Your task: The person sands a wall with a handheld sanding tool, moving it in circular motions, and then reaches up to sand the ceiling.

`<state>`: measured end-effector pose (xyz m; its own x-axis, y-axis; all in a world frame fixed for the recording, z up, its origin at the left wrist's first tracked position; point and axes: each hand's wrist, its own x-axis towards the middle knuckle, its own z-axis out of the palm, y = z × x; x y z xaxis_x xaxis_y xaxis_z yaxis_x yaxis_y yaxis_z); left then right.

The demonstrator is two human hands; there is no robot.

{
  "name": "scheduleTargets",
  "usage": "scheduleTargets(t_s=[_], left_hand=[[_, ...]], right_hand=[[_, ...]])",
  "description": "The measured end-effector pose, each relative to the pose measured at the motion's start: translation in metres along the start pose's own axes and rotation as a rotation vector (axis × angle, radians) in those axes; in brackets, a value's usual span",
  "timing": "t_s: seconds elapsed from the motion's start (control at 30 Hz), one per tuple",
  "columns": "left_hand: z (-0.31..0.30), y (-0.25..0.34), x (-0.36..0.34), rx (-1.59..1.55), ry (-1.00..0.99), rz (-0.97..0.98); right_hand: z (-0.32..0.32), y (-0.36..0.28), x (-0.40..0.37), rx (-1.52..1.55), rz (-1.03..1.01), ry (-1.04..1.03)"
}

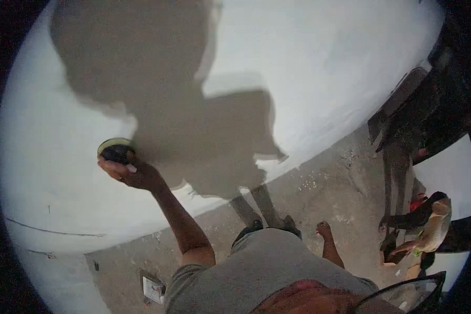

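My left hand (130, 172) is raised at the left, closed around a round pad (116, 153) with a dark back and a yellow-green edge. The pad is up against the white wall (314, 63) or very near it; exact contact cannot be told. A large shadow of my head and body covers the middle of the wall. Low at my other side hangs my right hand (324, 229), away from the wall, its fingers curled in. Whether anything small is inside those fingers cannot be made out.
Below the wall runs a grey-brown floor (324, 183) with pale specks. A small white-and-dark framed object (153, 289) lies at the lower left. Dark furniture (413, 104) and a tan bundle-like shape (437, 225) crowd the right side. Dark-rimmed eyeglasses (411, 287) show at the bottom right.
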<state>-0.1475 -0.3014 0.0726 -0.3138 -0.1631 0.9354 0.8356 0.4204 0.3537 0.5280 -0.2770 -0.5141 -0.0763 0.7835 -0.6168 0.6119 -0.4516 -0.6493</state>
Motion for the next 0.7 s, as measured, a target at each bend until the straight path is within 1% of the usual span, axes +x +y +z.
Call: scheduleTargets(t_s=[0.03,0.1,0.13,0.2,0.23,0.3,0.33,0.37,0.4,0.43,0.5,0.53,0.57,0.6,0.63,0.67,0.7], left_hand=[[-0.001,-0.004,0.008,0.017,-0.018,0.057],[0.002,0.001,0.007,-0.080,0.014,-0.004],[0.002,0.008,0.006,-0.095,0.016,0.007],[0.006,0.029,0.001,-0.051,0.061,-0.041],[0.010,0.045,-0.001,-0.065,0.063,-0.030],[0.018,0.078,-0.005,-0.108,0.038,-0.040],[0.027,0.065,-0.010,-0.023,0.015,0.037],[0.032,0.082,-0.009,-0.037,0.011,0.039],[0.036,0.101,-0.008,-0.090,-0.014,-0.007],[0.041,0.115,-0.007,-0.142,-0.039,-0.052],[0.050,0.120,-0.008,-0.126,-0.059,-0.073],[0.054,0.121,-0.008,-0.128,-0.059,-0.022],[0.057,0.126,-0.010,-0.130,-0.059,0.029],[0.058,0.138,-0.012,-0.144,-0.063,0.031],[0.062,0.157,-0.014,-0.086,-0.072,0.134],[0.066,0.178,-0.018,-0.030,-0.077,0.237],[0.073,0.194,-0.023,-0.059,-0.090,0.243]], right_hand=[[0.004,-0.008,-0.004,0.018,-0.002,0.003],[0.002,-0.031,-0.012,0.267,0.129,-0.095],[-0.001,-0.022,0.004,0.285,0.126,-0.094],[-0.016,0.008,0.046,0.270,0.054,-0.201],[-0.021,-0.006,0.049,0.288,0.050,-0.199],[-0.043,-0.046,0.036,0.055,0.085,-0.024],[-0.050,-0.055,0.032,0.066,0.091,-0.016],[-0.052,-0.059,0.031,0.094,0.089,-0.042],[-0.050,-0.063,0.027,0.122,0.087,-0.068],[-0.045,-0.056,0.032,0.133,0.091,-0.060],[-0.035,-0.034,0.047,-0.068,0.157,-0.018],[-0.035,-0.034,0.041,-0.057,0.163,-0.011],[-0.040,-0.033,0.034,0.089,0.145,-0.035],[-0.049,-0.031,0.028,0.236,0.124,-0.059],[-0.055,-0.015,0.026,0.259,0.140,-0.044],[-0.061,0.009,0.036,0.148,0.140,-0.108],[-0.065,0.033,0.046,0.038,0.139,-0.173]])
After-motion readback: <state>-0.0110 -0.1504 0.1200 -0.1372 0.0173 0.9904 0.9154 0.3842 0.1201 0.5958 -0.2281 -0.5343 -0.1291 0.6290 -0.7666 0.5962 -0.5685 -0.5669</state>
